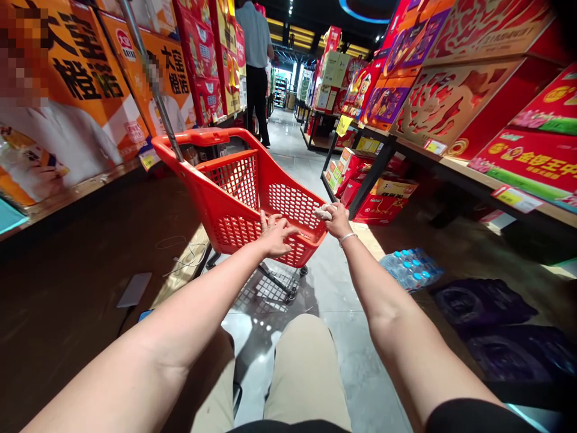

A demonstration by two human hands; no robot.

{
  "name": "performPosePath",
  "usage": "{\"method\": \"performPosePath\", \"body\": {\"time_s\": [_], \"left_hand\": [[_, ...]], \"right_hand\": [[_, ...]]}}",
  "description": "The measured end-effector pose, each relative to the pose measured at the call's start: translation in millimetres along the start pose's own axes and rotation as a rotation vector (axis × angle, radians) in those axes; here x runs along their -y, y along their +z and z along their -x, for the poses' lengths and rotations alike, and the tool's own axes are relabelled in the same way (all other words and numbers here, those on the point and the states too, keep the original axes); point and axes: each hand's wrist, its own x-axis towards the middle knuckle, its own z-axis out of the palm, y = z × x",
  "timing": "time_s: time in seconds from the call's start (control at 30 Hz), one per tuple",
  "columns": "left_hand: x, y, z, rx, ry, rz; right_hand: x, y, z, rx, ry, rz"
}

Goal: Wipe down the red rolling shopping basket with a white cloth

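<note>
1. Your left hand [276,236] is open, fingers spread at the near rim of the red cart [232,231], mid-frame.
2. Your right hand [339,220] grips a pale cloth [323,211] at the cart's right corner.
3. Right of your hands, bottled water [411,269] sits low.
4. Beyond the cart, a person [255,45] stands upper left of centre.

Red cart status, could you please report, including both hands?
Cart upright. Left hand open at its near side. Right hand holding pale cloth. Person standing beyond.
</note>
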Motion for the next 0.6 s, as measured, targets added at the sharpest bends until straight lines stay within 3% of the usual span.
{"method": "performPosePath", "body": {"time_s": [0.1,0.2,0.53,0.6], "left_hand": [[1.2,1.3,8.6,-0.008,0.029,0.018],[2.7,2.2,11.6,-0.012,0.047,0.020],[10.9,-2.7,-1.7,-0.006,0.047,0.090],[12.3,-5.8,-6.4,0.021,0.022,0.083]], "right_hand": [[-4.1,1.3,-7.8,0.075,-0.027,0.053],[-6.2,0.4,2.8,0.145,-0.054,0.060],[3.4,-18.7,48.9,0.009,0.001,0.109],[4.1,-21.3,54.7,-0.021,0.043,0.025]]}}
